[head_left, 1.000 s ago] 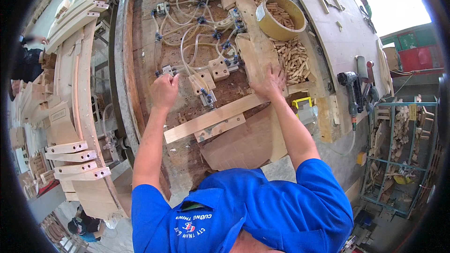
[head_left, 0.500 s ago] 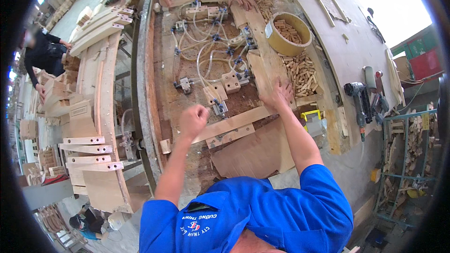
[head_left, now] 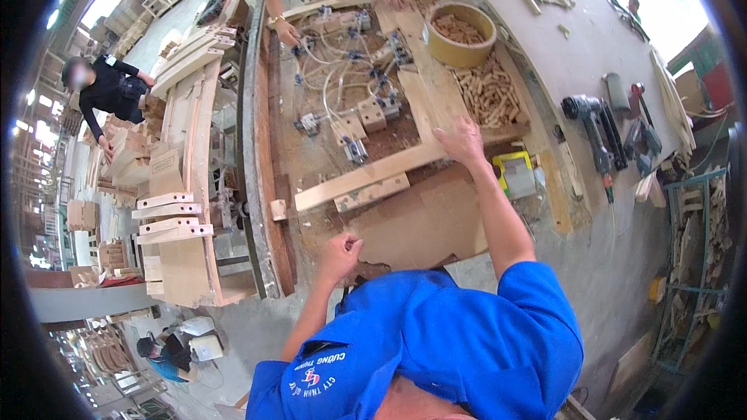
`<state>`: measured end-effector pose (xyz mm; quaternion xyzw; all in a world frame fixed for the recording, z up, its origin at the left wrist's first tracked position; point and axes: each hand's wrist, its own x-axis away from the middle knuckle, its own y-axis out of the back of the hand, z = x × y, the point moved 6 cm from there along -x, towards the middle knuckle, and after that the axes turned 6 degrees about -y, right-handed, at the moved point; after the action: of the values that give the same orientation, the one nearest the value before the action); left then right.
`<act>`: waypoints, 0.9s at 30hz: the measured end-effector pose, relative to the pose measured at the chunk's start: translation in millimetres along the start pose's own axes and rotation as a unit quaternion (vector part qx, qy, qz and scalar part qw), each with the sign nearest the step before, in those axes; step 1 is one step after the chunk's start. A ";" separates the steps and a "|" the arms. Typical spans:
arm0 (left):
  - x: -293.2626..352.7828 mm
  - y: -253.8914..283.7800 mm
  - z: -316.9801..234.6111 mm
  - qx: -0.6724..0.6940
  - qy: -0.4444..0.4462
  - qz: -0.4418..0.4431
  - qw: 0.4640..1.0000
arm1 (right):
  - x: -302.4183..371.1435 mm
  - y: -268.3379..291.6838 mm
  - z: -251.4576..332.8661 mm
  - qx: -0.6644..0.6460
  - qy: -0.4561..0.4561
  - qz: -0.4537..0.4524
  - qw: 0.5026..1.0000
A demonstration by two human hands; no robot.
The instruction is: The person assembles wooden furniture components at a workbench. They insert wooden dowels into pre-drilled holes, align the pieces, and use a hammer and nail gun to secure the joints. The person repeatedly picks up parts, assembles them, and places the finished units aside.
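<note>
My right hand [head_left: 461, 141] lies on the near end of an upright wooden board [head_left: 426, 101], fingers stretched over its surface. That end meets a long pale wooden rail [head_left: 366, 175] lying crosswise. My left hand [head_left: 340, 257] is closed, thumb against curled fingers, low over the bench's near part; whether anything small is in it I cannot make out. A shorter drilled block [head_left: 373, 192] sits against the rail's near side. Beyond the rail, clear hoses [head_left: 334, 85] link small metal clamps, one of them a cylinder [head_left: 355, 149] close to the rail.
Dowels fill a yellow round tub [head_left: 461, 50] and a loose pile [head_left: 490, 97] at right. A nail gun [head_left: 595, 128] lies on the right table. Across the bench, a co-worker's hand [head_left: 286, 33] is among the hoses. Drilled wooden pieces [head_left: 167, 210] are stacked at left.
My left hand has drawn back toward my body, away from the rail. My right hand stays on the board. The co-worker's left-side hand has come nearer, to the hoses. The view has shifted.
</note>
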<state>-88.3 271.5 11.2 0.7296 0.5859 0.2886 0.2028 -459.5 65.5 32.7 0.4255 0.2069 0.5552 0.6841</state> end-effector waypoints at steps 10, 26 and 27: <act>16.7 -64.7 -44.3 -0.082 -0.022 0.071 0.994 | 182.0 51.9 -178.5 -0.055 -0.054 -0.107 0.991; -28.2 -6.2 -117.8 0.021 -0.146 -0.003 0.989 | 155.5 3.2 -190.7 0.135 -0.109 0.004 0.985; -32.4 22.5 -142.2 0.019 -0.154 -0.041 0.987 | 151.4 4.5 -189.9 0.134 -0.111 0.009 0.985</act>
<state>-170.1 228.8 126.3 0.7444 0.5826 0.1531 0.2881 -560.5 274.1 -39.9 0.5742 0.1985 0.4776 0.6347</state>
